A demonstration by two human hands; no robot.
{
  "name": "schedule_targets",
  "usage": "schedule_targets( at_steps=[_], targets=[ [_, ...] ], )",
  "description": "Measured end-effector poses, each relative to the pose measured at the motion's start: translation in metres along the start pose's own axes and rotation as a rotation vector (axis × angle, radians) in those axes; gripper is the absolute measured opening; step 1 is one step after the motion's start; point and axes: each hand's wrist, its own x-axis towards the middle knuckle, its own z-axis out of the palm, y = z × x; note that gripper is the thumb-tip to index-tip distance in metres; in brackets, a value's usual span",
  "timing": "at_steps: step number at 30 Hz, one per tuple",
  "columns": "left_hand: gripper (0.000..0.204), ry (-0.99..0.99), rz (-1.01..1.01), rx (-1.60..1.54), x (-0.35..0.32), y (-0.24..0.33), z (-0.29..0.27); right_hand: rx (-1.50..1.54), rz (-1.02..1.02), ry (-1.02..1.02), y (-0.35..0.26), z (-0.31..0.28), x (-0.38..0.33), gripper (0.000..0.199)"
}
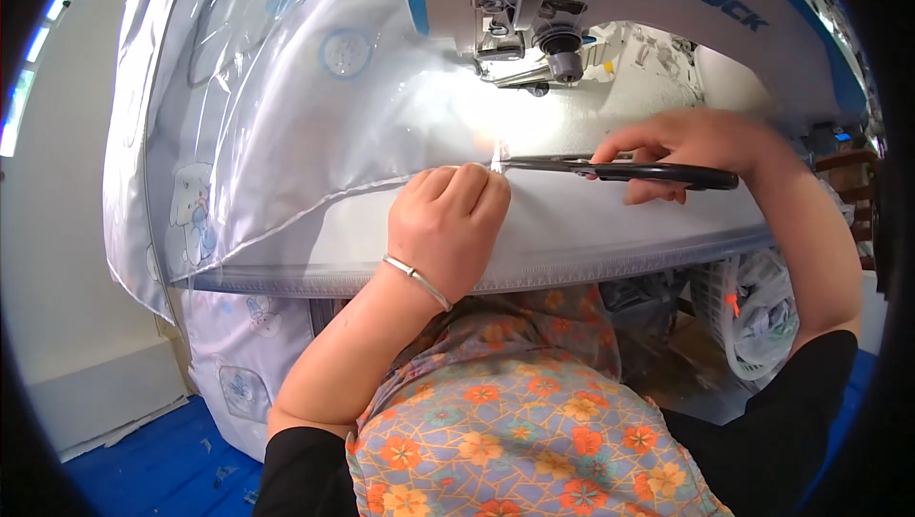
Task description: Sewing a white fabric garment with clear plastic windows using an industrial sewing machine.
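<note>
My left hand (446, 223) is closed on the edge of a shiny pale lilac fabric piece (295, 141), which spreads over the left of the sewing table (572, 222). In my right hand (705, 143) is a pair of black-handled scissors (681, 174). Their blades point left and reach the fabric edge just beside my left knuckles, where a small white strip (498, 151) sticks up. Whether the blades are parted there cannot be made out. Part of the cloth edge is hidden under my left fingers.
A sewing machine (686, 2) stands over the table, its needle area (534, 50) lit brightly. Clear plastic covers some fabric at far left, and more cloth (253, 364) hangs below the table. A ruler strip (381, 281) lines the front edge. A white basket (729, 317) holds scraps lower right.
</note>
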Motion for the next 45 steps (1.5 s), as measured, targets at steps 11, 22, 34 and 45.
schedule_targets(
  at_steps=[11, 22, 34, 45],
  targets=[
    [0.022, 0.089, 0.005, -0.049, 0.004, -0.002, -0.007, -0.074, -0.058, -0.084, -0.021, -0.012, 0.03, 0.04],
    [0.014, -0.364, 0.27, -0.301, -0.053, 0.048, -0.033, -0.204, -0.292, 0.344, 0.019, 0.044, -0.018, 0.048],
    [0.019, -0.031, 0.054, 0.011, 0.004, -0.028, -0.002, -0.504, -0.778, 1.096, 0.024, 0.109, 0.036, 0.024],
    [0.031, -0.17, -0.015, -0.044, 0.012, -0.048, -0.007, -0.561, -0.902, 1.189, -0.001, 0.107, 0.102, 0.033]
  ],
)
